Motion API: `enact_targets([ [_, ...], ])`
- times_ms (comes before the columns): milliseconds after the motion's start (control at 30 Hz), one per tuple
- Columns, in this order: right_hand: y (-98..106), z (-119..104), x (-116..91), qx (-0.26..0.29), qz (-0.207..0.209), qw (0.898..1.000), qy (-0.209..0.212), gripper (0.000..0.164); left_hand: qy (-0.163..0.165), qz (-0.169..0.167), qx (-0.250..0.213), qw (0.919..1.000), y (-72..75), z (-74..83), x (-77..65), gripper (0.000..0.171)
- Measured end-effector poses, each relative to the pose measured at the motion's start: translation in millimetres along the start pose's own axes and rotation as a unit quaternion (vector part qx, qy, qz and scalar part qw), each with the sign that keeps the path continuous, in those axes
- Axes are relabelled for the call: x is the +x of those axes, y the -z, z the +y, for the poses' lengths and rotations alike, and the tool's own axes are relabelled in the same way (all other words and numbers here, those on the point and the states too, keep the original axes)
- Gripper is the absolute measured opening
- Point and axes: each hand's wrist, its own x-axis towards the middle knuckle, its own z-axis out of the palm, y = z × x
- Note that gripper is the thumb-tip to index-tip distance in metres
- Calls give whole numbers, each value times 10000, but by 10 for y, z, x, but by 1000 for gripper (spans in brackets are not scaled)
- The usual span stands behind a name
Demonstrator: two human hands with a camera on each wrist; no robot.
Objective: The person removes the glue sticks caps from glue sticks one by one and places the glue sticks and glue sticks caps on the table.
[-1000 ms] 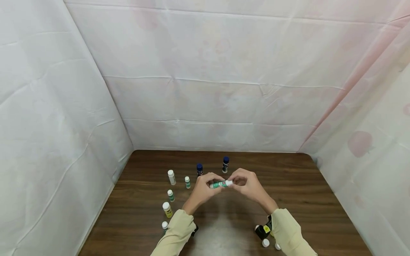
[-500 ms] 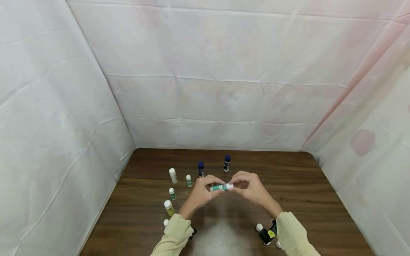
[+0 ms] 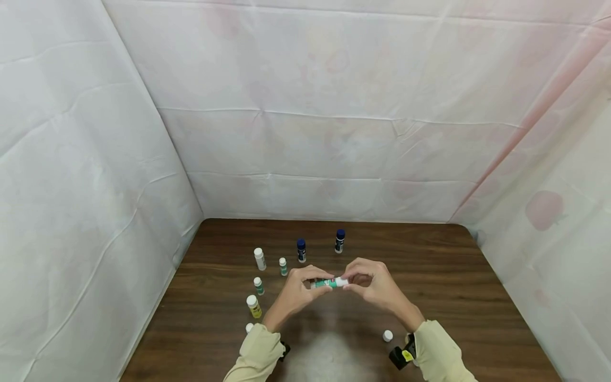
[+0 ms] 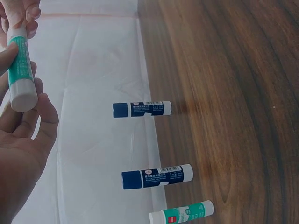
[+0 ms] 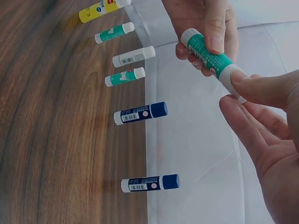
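A green-and-white glue stick [image 3: 326, 283] lies sideways between both hands, above the table. My left hand [image 3: 297, 290] pinches its green barrel near the bottom end, thumb against fingers. At the other end, my right hand [image 3: 375, 284] pinches the white cap, which sits on the barrel. The right wrist view shows the held glue stick [image 5: 210, 57] tilted, with the right thumb pressed on the cap. Beyond the hands stand two navy glue sticks [image 3: 302, 250], upright on the wood.
Left of the hands stand two small green glue sticks [image 3: 284, 267], a white one [image 3: 260, 259] and a yellow one [image 3: 254, 306]. Another white cap [image 3: 250, 327] shows beside the left sleeve. A white-capped item [image 3: 387, 336] is near the right wrist. White cloth [image 3: 305, 196] walls surround the dark wooden table [image 3: 477, 297].
Both hands keep their hold on the glue stick and have drawn slightly nearer the body. The right forearm has shifted a little right. The view has tilted slightly.
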Motion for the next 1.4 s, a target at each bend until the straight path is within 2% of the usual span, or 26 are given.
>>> enact_targets([
  [167, -28, -37, -26, 17, 3, 10000, 63, 22, 4, 24, 91, 10000, -52, -227, -46, 21],
  [367, -33, -88, -51, -14, 94, 9999, 58, 24, -19, 57, -5, 10000, -28, -310, -116, 23],
  [500, 20, -246, -58, -47, 59, 9999, -117, 20, -84, 351, -53, 9993, -2, -305, -177, 22],
  [633, 98, -419, -62, -136, -4, 9996, -265, 18, 19, 601, -262, 9978, 68, -94, -215, 23],
  [733, 136, -430, -89, -242, 54, 9995, -198, 20, 216, 756, -409, 9961, 114, 47, -240, 22],
  [867, 159, -410, -143, -399, 134, 9990, -146, 22, 484, 1085, -361, 9923, 111, 10, -300, 23],
  [1033, 193, -376, -243, -578, 84, 9980, -239, 21, 657, 1495, -200, 9864, 89, -34, -376, 23],
  [1200, 230, -328, -358, -771, 91, 9968, -186, 22, 958, 1833, -140, 9783, 68, -86, -429, 24],
  [1400, 265, -237, -515, -941, 148, 9948, -349, 23, 1108, 2246, -320, 9676, 41, -174, -467, 25],
])
